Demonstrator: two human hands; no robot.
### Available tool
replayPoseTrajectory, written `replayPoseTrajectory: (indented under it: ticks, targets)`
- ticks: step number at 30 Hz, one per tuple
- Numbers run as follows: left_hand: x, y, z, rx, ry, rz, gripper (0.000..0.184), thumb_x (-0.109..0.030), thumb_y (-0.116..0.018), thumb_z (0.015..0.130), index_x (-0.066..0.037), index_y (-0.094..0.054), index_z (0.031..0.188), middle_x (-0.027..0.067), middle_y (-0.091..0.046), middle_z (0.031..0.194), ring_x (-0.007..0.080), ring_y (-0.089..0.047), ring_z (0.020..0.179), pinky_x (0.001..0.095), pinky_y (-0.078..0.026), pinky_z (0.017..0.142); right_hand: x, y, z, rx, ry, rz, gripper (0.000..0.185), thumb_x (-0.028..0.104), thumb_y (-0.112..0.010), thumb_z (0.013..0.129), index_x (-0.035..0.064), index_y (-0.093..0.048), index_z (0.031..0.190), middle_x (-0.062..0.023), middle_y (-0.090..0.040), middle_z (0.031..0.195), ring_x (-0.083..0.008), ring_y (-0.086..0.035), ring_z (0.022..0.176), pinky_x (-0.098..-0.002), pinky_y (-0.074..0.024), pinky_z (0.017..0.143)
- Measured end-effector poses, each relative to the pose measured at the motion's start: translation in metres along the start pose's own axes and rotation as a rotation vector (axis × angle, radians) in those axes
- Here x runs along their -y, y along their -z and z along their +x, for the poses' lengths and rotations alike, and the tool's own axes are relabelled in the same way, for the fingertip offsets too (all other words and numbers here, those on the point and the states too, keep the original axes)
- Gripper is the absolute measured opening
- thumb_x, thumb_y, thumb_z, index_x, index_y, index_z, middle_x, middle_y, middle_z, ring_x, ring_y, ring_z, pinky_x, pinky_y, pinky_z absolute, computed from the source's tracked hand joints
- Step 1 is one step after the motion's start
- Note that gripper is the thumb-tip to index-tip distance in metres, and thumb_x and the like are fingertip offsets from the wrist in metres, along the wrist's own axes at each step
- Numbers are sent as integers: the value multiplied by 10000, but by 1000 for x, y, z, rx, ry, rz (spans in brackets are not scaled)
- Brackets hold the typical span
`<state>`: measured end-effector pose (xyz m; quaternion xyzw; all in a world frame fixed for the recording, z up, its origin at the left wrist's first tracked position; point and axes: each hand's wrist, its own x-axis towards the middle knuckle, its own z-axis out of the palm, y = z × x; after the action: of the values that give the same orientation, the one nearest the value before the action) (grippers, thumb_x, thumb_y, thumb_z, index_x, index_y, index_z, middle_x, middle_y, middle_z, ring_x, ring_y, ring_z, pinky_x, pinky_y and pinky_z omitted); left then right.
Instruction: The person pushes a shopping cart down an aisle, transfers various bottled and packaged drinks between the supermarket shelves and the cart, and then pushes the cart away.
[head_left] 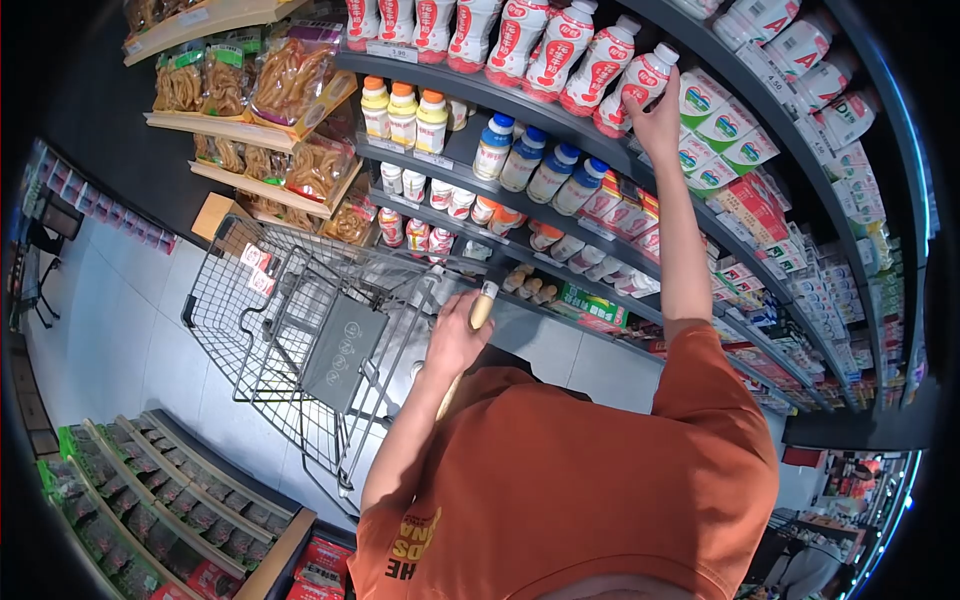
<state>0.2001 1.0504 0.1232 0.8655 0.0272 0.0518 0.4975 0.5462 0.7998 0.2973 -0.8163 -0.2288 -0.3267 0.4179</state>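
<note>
My right hand (657,122) is gripping a bottle (650,72) at the shelf edge (500,93), best kept upright. My left hand (455,338) is clasping the cart handle (484,305).

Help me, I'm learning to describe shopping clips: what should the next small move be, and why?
Probably ease the red-and-white bottle away from the shelf: the right hand grasps it, a similar bottle stands close beside it, and the left hand holds the cart handle.
</note>
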Motion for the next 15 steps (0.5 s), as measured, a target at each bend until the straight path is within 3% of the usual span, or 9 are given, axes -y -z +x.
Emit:
replayPoseTrajectory:
  ticks: [3, 6, 7, 10, 11, 14, 15]
  targets:
    - [-1, 3, -1, 7, 2, -6, 521, -176, -728, 832, 31, -583, 1288, 229, -618, 1259, 410, -590, 1175, 430, -484, 999, 3, -6, -1, -97, 26, -185, 921, 124, -810, 764, -55, -292, 1504, -265, -548, 1354, -361, -580, 1227, -394, -455, 1042]
    - [-4, 3, -2, 5, 20, -21, 519, -175, -730, 828, 20, -582, 1286, 235, -614, 1253, 424, -585, 1167, 451, -482, 1001, 7, -9, -4, -116, -93, -149, 936, 167, -831, 751, -67, -313, 1494, -282, -521, 1392, -371, -570, 1246, -400, -450, 1047]
    - [-4, 3, -2, 2, 28, -25, 519, -173, -731, 825, 15, -581, 1285, 237, -612, 1250, 431, -581, 1165, 461, -480, 1003, -1, -13, -5, -149, -60, -188, 920, 173, -830, 804, -83, -287, 1501, -250, -576, 1333, -230, -591, 1218, -327, -471, 1019]
    - [-3, 3, -1, 14, 31, -53, 525, -177, -733, 826, 19, -581, 1288, 251, -620, 1229, 438, -597, 1137, 465, -490, 985, 0, -25, -7, -276, 40, 116, 887, 168, -810, 826, -94, -290, 1496, -263, -554, 1353, -225, -539, 1297, -335, -439, 1074]
    - [-2, 3, -2, 14, 34, -56, 527, -178, -733, 826, 20, -580, 1290, 254, -622, 1225, 439, -598, 1133, 465, -492, 982, 2, -27, -10, -314, 62, 168, 823, 163, -798, 833, -85, -348, 1475, -264, -528, 1396, -269, -505, 1347, -361, -415, 1108]
    - [-2, 3, -3, 5, 29, -42, 528, -187, -736, 832, 21, -580, 1292, 254, -636, 1211, 435, -615, 1118, 456, -501, 969, 11, -23, -13, -355, 157, -287, 746, 147, -794, 819, -79, -426, 1427, -248, -512, 1434, -323, -506, 1345, -385, -403, 1118]
    - [0, 1, -3, -3, 19, -29, 525, -195, -737, 837, 20, -582, 1290, 248, -646, 1206, 426, -627, 1111, 445, -507, 960, 15, -24, -12, -373, 146, -260, 720, 140, -789, 816, -75, -446, 1412, -243, -510, 1439, -334, -503, 1346, -390, -395, 1123]
